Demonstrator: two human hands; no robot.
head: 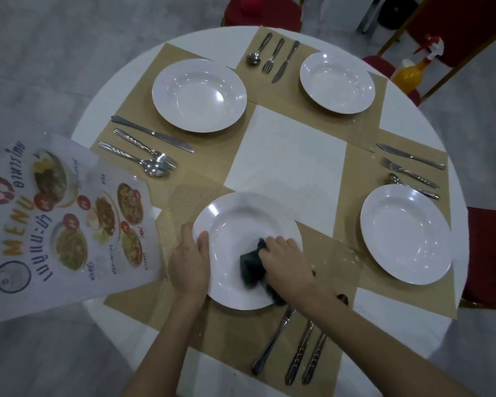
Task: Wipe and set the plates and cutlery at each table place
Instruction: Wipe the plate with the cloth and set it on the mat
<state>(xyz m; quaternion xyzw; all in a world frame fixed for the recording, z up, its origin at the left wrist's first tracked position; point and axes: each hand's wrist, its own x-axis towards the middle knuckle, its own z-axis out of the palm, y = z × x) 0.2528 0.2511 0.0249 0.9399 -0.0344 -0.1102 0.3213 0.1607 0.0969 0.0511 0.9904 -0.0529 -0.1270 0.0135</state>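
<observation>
Head view: showed near plate on the nearest placemat, left hand clamped on its left rim, thumb over the edge. Saw right hand bunched tight around dark cloth, pressed into the well. Best kept the rim pinned, swept outward in overlapping circles, spared the cutlery just beside.

Laminated menu sheet at table's left edge, "MENU" in yellow capitals, Thai script alongside
</observation>
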